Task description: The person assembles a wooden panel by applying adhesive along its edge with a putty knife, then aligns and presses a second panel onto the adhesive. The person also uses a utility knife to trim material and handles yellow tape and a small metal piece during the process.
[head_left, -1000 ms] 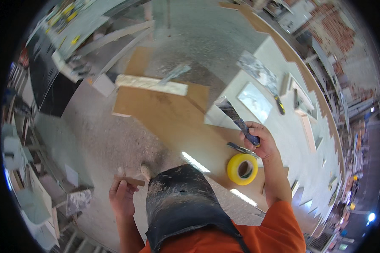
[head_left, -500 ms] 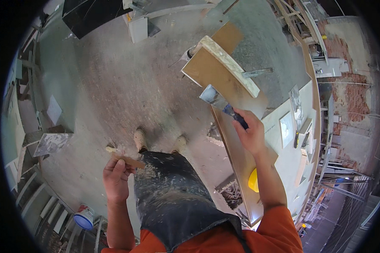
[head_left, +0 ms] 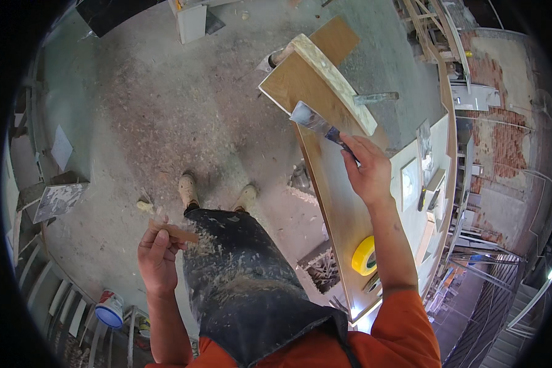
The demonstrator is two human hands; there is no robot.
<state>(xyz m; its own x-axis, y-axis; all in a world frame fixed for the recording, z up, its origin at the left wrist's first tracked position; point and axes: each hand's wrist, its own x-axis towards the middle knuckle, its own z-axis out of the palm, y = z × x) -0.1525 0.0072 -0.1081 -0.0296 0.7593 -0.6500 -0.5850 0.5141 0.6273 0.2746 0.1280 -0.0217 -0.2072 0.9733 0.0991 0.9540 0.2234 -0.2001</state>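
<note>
No words, numbers or signs can be read here. A white bucket [head_left: 109, 309] with a blue round end, standing out at the lower left, carries a patch of red marking on its pale side, too small and blurred to make out as lettering.

scraper handle [head_left: 333, 134] partly hidden by right hand [head_left: 368, 170], yellow roll [head_left: 357, 255] by forearm [head_left: 396, 245], black panel [head_left: 113, 13] cropped
</note>
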